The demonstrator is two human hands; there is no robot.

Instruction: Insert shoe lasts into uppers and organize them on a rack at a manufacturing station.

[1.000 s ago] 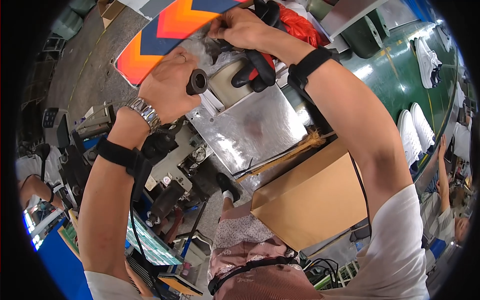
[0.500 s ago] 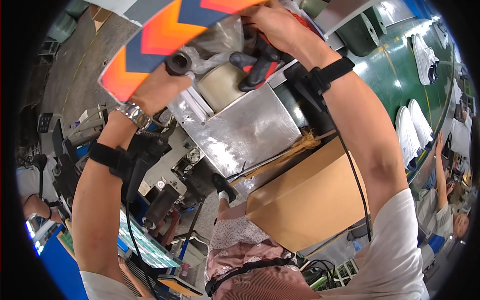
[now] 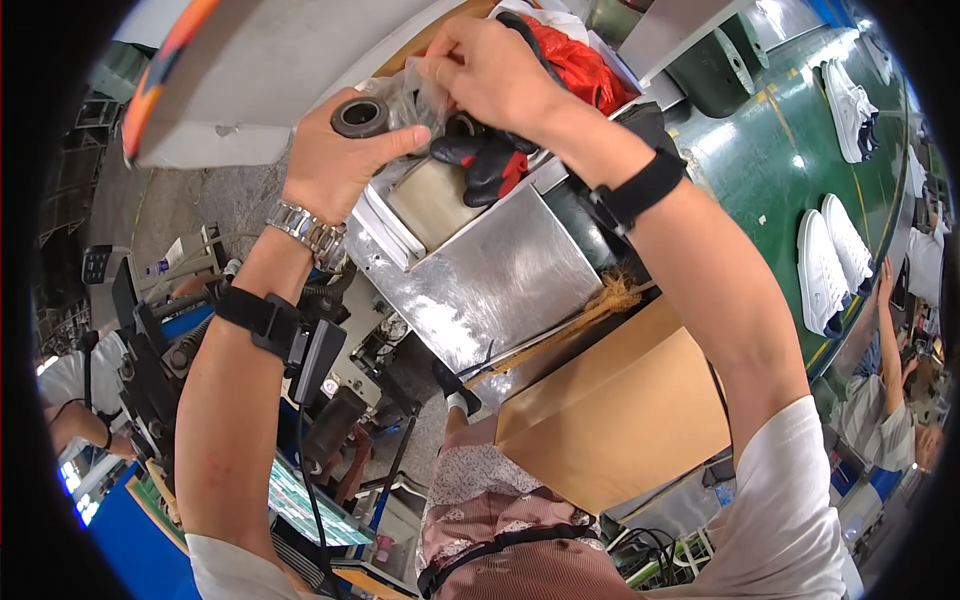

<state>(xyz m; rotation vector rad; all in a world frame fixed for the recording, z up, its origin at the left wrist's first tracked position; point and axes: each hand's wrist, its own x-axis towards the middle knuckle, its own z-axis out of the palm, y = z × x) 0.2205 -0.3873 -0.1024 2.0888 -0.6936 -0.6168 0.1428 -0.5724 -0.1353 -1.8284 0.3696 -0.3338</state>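
My left hand [image 3: 335, 155] is curled round a dark ring-shaped piece [image 3: 361, 117] with a hollow centre, seated between its thumb and fingers. Thumb and forefinger of my right hand [image 3: 490, 75] pinch crumpled clear plastic film [image 3: 425, 92] just right of it. Beyond my left hand, a large curved panel [image 3: 250, 75] shows a pale grey face, with an orange-and-dark strip along its left edge. Below my right hand lies a black-and-red glove [image 3: 487, 172], beside a wide yellowish roll [image 3: 432, 205]. What supports the panel is hidden.
A shiny metal surface [image 3: 500, 275] lies nearer me, with a brown cardboard box [image 3: 620, 415] in front. Red plastic [image 3: 575, 65] fills the tray's far right. White shoes [image 3: 822, 270] stand along a green surface [image 3: 745, 175]. Other people work at both sides.
The chevron-patterned panel has swung up and left, now showing its pale face. My left hand has moved up and right; my right hand has come left and down, nearer to it.
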